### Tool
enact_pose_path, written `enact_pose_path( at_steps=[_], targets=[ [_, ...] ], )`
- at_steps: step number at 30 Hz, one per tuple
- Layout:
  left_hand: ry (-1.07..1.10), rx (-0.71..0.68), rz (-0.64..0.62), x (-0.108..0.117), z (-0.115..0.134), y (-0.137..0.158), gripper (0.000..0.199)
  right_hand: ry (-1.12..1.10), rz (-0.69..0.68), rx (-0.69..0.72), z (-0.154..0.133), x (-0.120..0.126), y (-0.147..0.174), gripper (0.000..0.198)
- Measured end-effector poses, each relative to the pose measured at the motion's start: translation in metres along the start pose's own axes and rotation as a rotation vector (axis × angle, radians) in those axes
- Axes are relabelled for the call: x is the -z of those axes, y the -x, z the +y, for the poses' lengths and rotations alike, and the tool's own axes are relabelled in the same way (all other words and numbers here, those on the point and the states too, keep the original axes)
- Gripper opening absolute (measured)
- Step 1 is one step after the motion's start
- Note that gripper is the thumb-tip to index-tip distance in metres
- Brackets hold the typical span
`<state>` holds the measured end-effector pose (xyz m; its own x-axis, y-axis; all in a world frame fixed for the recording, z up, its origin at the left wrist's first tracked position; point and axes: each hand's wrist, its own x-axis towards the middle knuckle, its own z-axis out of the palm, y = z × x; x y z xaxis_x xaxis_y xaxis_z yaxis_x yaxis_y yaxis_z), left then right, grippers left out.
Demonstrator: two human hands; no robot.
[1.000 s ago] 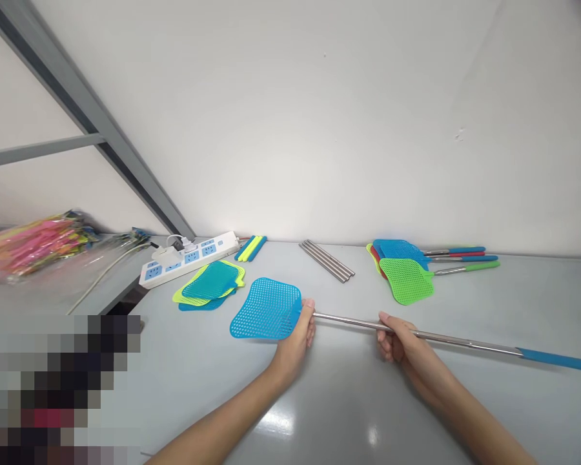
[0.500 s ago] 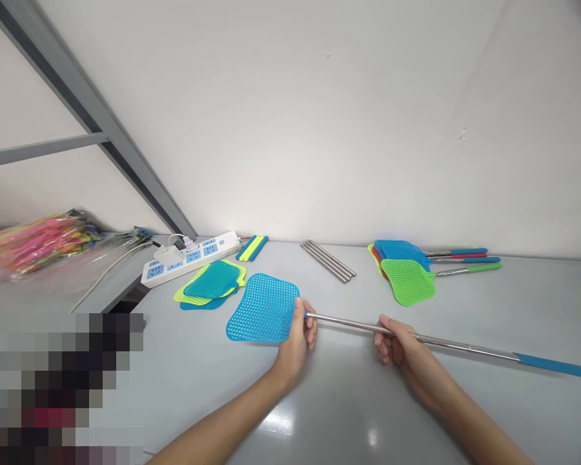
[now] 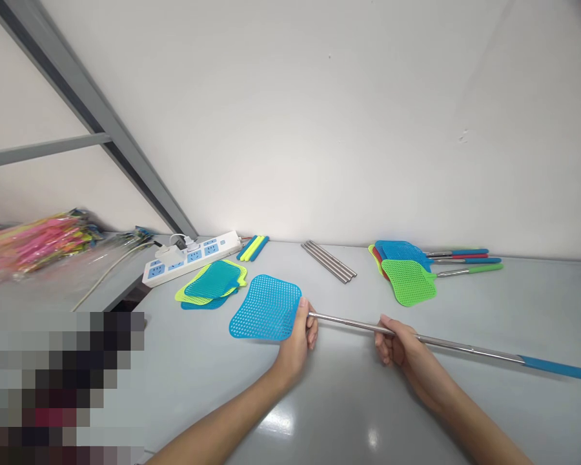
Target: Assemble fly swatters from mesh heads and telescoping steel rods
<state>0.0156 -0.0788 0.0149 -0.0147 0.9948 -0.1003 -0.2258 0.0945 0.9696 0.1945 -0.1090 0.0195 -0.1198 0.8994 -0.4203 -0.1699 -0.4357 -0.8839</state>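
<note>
A blue fly swatter (image 3: 266, 309) with a perforated head and an extended metal rod is held across the front of me. My left hand (image 3: 297, 332) is closed round the neck, where head and rod meet, its thumb on the head's edge. My right hand (image 3: 399, 342) is closed round the middle of the rod. The rod slopes down to the right and ends in a blue grip (image 3: 561, 369) that runs to the picture's edge. Behind my left hand lie loose swatter heads (image 3: 210, 282) in blue and yellow-green, stacked.
Several metal rods (image 3: 328, 261) lie near the wall. Blue and yellow grip sleeves (image 3: 252, 248) rest beside a white power strip (image 3: 193, 258). Swatters with handles (image 3: 409, 282) are piled at the back right. Plastic-bagged pink and yellow items (image 3: 39, 242) lie at the far left.
The swatter has shifted very slightly to the right along with my left hand. Both hands keep their hold, and the other things lie as before.
</note>
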Motion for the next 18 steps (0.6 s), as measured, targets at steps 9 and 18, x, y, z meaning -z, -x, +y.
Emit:
enact_pose_path(
  at_steps=[9,18],
  targets=[
    [-0.01,-0.012,0.015,0.0016,-0.0038,-0.0001,0.04,-0.015,-0.004,0.011,0.0024,0.0019,-0.0032,0.038],
    [0.067,0.026,0.025,0.0049,-0.0052,-0.0021,0.044,0.15,-0.246,0.089,-0.0016,-0.006,0.0024,0.056]
  ],
)
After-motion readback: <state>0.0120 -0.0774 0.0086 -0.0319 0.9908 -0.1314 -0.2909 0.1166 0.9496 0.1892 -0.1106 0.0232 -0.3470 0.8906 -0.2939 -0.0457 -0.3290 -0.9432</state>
